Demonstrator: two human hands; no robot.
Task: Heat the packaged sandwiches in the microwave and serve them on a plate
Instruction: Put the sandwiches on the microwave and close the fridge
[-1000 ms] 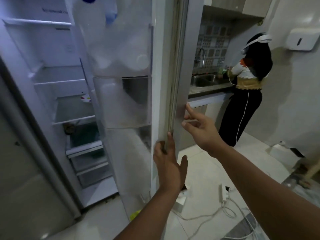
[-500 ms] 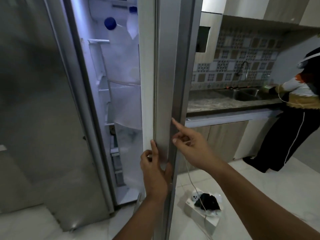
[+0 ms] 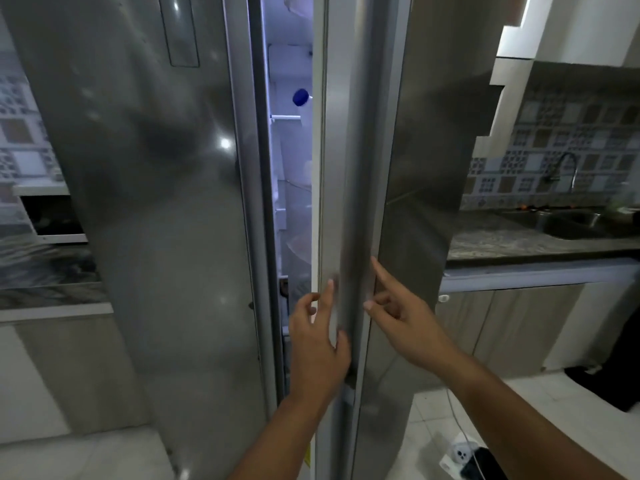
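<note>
Clearly, both hands are laid on the fridge's right door (image 3: pixel 360 168), and neither is clamped on anything. The left hand (image 3: pixel 320 341) is pressed against the door's inner edge with its fingers mostly straight, the tips resting beside the lit gap. The right hand (image 3: pixel 398 317) is held loose against the door's outer face, its forefinger stretched upward and the other fingers lightly bent. The door is stood upright, its long axis vertical, its edge turned toward the camera and angled almost shut against the left door (image 3: pixel 156 202).

A pinch is judged to be the main risk: the left fingertips could be caught in the narrow gap if the door is swung home before they are drawn clear. A blue bottle cap (image 3: pixel 300 97) is seen on a door shelf inside; a hard slam could rattle it.

No packaged sandwiches can be seen anywhere, so their place cannot be told. To the right, a desk (image 3: pixel 519 247) with a sink (image 3: pixel 575 223) is visible.
</note>
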